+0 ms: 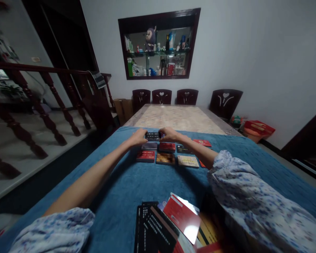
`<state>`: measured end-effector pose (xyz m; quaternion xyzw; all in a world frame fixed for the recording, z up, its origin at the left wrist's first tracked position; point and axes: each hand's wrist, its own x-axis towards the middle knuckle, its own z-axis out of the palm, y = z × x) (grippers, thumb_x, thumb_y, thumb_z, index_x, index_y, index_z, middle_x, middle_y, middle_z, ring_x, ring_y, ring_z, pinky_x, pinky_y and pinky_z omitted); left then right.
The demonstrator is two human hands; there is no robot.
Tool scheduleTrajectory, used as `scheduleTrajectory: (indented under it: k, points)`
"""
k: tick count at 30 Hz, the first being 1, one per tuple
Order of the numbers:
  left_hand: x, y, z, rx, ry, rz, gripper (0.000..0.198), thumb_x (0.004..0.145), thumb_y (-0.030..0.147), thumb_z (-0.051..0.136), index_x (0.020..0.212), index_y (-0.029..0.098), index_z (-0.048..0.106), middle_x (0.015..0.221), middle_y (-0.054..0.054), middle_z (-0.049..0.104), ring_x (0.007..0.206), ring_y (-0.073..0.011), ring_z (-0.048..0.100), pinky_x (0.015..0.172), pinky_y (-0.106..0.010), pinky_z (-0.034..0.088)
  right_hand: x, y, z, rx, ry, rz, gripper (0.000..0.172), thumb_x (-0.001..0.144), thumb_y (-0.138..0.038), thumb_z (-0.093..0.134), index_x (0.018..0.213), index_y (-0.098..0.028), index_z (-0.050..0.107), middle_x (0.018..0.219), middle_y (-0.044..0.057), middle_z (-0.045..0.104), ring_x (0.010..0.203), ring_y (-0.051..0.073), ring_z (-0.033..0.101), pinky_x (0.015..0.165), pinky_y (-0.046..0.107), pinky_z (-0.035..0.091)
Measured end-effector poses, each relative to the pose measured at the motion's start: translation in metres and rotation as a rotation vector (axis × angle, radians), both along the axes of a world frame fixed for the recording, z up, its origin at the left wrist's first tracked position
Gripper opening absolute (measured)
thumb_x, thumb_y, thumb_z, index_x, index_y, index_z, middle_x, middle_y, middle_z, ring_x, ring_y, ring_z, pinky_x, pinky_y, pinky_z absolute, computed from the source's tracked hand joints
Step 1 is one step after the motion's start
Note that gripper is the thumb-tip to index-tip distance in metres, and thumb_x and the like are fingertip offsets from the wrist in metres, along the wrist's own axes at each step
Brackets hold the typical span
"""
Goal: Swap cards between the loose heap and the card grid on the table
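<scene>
At the far end of the card rows, a black card (153,136) with pale print sits between my two hands. My left hand (139,136) grips its left end, and my right hand (171,135) closes on its right end. Nearer to me are a greyish card (149,146), a red stack (166,147) and a dark card (183,149), partly behind my right forearm. The closest row has a red stack (145,156), a brown-gold stack (165,158) and a cream stack (188,161). Another red card (202,142) lies to the right.
A loose pile of mixed cards, with a red card (183,215) and black cards (158,230), lies closest to me. Blue cloth (116,196) covers this end of the long table (173,116). Dark chairs (162,96) stand beyond; a wooden railing (52,88) runs at left.
</scene>
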<state>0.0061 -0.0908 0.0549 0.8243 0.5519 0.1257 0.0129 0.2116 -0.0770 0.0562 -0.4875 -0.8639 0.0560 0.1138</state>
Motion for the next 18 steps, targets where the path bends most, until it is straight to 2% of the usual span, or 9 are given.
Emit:
scheduleTrajectory:
  k: [6, 13, 18]
  points:
    - [0.001, 0.025, -0.008, 0.016, 0.011, -0.028, 0.031, 0.068, 0.010, 0.061, 0.098, 0.010, 0.071, 0.091, -0.007, 0.069, 0.091, -0.0227, 0.063, 0.080, -0.026, 0.050, -0.006, 0.025, -0.007, -0.019, -0.047, -0.045, 0.036, 0.071, -0.026, 0.072, 0.104, -0.013, 0.073, 0.096, 0.005, 0.071, 0.087, 0.019, 0.062, 0.065, 0.021, 0.041]
    - [0.003, 0.051, -0.025, -0.016, 0.030, 0.013, 0.033, 0.066, 0.009, 0.061, 0.098, 0.010, 0.071, 0.095, -0.007, 0.069, 0.097, -0.0234, 0.063, 0.082, -0.025, 0.051, -0.010, 0.047, -0.019, -0.045, -0.113, -0.100, 0.039, 0.067, -0.034, 0.074, 0.103, -0.019, 0.074, 0.097, 0.003, 0.072, 0.091, 0.021, 0.064, 0.071, 0.021, 0.045]
    - [0.005, 0.064, -0.035, -0.034, 0.021, 0.025, 0.032, 0.066, 0.009, 0.062, 0.097, 0.012, 0.071, 0.099, -0.009, 0.070, 0.098, -0.0255, 0.065, 0.082, -0.027, 0.053, -0.011, 0.055, -0.022, -0.057, -0.160, -0.134, 0.044, 0.065, -0.037, 0.077, 0.107, -0.023, 0.074, 0.103, 0.005, 0.073, 0.102, 0.026, 0.062, 0.080, 0.026, 0.049]
